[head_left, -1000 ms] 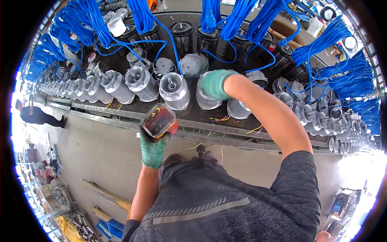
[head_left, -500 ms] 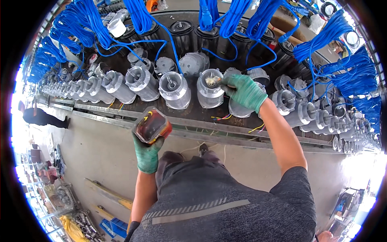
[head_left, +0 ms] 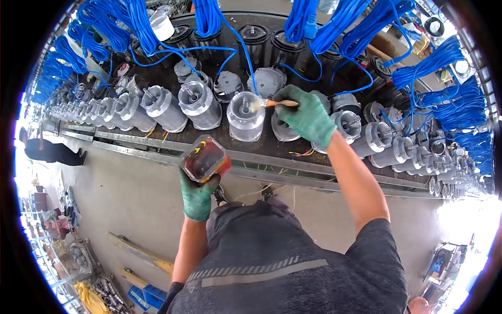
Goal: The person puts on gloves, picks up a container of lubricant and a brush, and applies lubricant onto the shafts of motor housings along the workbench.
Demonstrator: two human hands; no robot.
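Observation:
My right hand, in a green glove, is closed around the wooden handle of a brush. The brush's pale bristles reach into the open top of a silver motor housing, beside its central shaft. Lower and to the left, my gloved left hand grips a clear plastic tub holding something dark red, with a small yellow piece in it. Another housing sits just right of the brushed one, partly hidden by my right hand. To its left stands a similar housing with its shaft showing.
A long row of motor housings lines the dark bench. Grey end covers and black motor bodies stand behind. Blue cable bundles hang above, some trailing onto the bench. Coloured wires stick out at the front. A person is far left.
The brush has moved left from one motor housing to the neighbouring one, its bristles now in that opening. The view has shifted slightly; my left hand still holds the tub.

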